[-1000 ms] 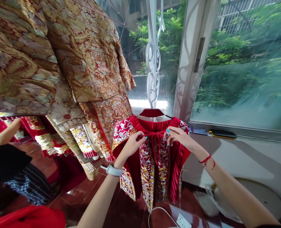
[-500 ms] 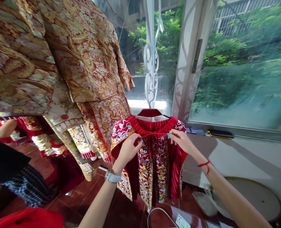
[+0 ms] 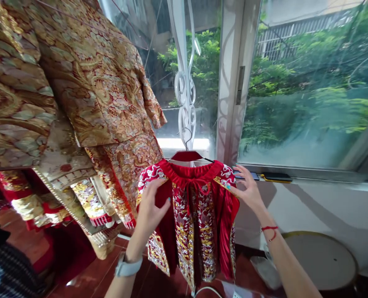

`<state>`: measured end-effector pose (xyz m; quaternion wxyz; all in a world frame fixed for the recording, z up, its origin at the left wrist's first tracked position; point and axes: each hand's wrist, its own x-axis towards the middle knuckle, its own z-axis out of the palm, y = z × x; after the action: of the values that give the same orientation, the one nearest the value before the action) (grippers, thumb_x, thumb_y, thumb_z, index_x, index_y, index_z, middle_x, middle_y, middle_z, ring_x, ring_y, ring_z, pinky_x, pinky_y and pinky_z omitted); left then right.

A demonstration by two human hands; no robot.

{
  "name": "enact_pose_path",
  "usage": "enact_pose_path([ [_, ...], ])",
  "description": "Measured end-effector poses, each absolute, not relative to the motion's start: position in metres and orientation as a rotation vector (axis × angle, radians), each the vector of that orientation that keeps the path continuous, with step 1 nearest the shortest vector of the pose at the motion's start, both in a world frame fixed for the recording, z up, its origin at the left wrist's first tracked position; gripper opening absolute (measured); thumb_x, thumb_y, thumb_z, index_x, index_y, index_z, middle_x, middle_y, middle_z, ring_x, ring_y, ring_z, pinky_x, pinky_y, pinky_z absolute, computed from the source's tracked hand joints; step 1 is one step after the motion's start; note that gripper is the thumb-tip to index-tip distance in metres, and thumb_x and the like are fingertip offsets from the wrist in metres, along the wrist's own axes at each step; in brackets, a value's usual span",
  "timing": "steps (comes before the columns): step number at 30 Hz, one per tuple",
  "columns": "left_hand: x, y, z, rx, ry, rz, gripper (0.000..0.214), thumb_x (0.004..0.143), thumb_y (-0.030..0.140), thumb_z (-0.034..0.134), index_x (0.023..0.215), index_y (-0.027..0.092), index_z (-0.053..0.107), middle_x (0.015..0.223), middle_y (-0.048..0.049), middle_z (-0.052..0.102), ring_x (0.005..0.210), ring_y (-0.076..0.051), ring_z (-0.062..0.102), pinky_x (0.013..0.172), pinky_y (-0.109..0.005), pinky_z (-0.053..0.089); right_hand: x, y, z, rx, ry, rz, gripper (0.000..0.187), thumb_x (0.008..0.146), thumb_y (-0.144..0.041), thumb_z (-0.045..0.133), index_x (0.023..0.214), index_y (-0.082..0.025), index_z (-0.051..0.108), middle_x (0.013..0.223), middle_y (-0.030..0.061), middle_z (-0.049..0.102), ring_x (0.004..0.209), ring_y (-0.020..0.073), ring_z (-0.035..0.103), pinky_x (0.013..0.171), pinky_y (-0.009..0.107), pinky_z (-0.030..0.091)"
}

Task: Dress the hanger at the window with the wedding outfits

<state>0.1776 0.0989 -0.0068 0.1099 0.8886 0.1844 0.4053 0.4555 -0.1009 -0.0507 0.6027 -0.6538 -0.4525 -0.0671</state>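
A red embroidered cape-like garment (image 3: 192,231) with silver and gold patterns hangs from a dark red hanger (image 3: 188,156) in front of me. Its red neck cord is tied in a small bow (image 3: 190,186) at the collar. At the garment's left shoulder is my left hand (image 3: 153,207), thumb and fingers apart; its fingertips overlap the shoulder panel's edge, and I cannot tell whether they touch it. My right hand (image 3: 248,190) is open beside the right shoulder, with its thumb at the panel's edge and its fingers raised.
Gold-patterned garments (image 3: 109,82) hang close on the left. A white scrolled metal stand (image 3: 185,95) rises behind the hanger, before the windows (image 3: 296,116). A yellow-and-black object (image 3: 276,178) lies on the sill. A round pale disc (image 3: 320,260) leans low at right. Dark clothing of another person (image 3: 10,265) shows lower left.
My hands have let go of the neck cord's bow and moved apart to the garment's two shoulders, fingers spreading. The view has shifted slightly right, and the other person's hand has left it.
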Motion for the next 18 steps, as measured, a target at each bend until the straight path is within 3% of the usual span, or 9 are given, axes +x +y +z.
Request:
enact_pose_path([
  [2, 0.177, 0.122, -0.002, 2.679, 0.747, 1.378, 0.077, 0.073, 0.019, 0.068, 0.142, 0.024, 0.035, 0.143, -0.0147, 0.041, 0.133, -0.037, 0.039, 0.107, -0.059, 0.036, 0.469, -0.1, -0.066, -1.614, -1.12, -0.236, 0.084, 0.07, -0.02, 0.066, 0.148, -0.025, 0.033, 0.15, 0.0115, 0.041, 0.13, 0.0281, 0.046, 0.106, 0.047, 0.042],
  [5, 0.182, 0.155, -0.005, 2.764, 0.945, 1.334, 0.087, 0.069, 0.012, 0.066, 0.147, 0.018, 0.028, 0.148, -0.0203, 0.033, 0.136, -0.042, 0.035, 0.109, -0.062, 0.034, 0.487, -0.093, -0.075, -1.668, -1.229, -0.281, 0.078, 0.075, -0.008, 0.047, 0.15, -0.025, 0.032, 0.15, 0.0068, 0.042, 0.138, 0.0235, 0.039, 0.118, 0.047, 0.028],
  [9, 0.185, 0.177, -0.012, 2.727, 1.004, 1.297, 0.085, 0.068, -0.006, 0.043, 0.148, 0.019, 0.029, 0.139, -0.0171, 0.048, 0.129, -0.033, 0.048, 0.104, -0.048, 0.046, 0.515, -0.085, -0.044, -1.691, -1.276, -0.424, 0.071, 0.075, -0.002, 0.036, 0.14, -0.027, 0.051, 0.142, 0.0025, 0.053, 0.134, 0.0206, 0.045, 0.119, 0.044, 0.03],
  [13, 0.176, 0.182, -0.015, 2.762, 0.986, 1.269, 0.081, 0.072, -0.005, 0.036, 0.148, 0.023, 0.034, 0.14, -0.0133, 0.051, 0.13, -0.03, 0.049, 0.104, -0.045, 0.048, 0.543, -0.076, -0.015, -1.707, -1.332, -0.504, 0.061, 0.077, -0.004, 0.038, 0.131, -0.025, 0.061, 0.143, 0.0043, 0.052, 0.132, 0.0226, 0.048, 0.116, 0.043, 0.033],
  [18, 0.155, 0.193, -0.023, 2.672, 0.981, 1.176, 0.086, 0.072, -0.004, 0.037, 0.152, 0.025, 0.027, 0.148, -0.0113, 0.046, 0.128, -0.03, 0.053, 0.104, -0.042, 0.048, 0.553, -0.071, -0.043, -1.782, -1.558, -0.016, 0.065, 0.078, -0.007, 0.042, 0.141, -0.021, 0.048, 0.127, 0.0088, 0.065, 0.117, 0.0242, 0.061, 0.107, 0.045, 0.044],
])
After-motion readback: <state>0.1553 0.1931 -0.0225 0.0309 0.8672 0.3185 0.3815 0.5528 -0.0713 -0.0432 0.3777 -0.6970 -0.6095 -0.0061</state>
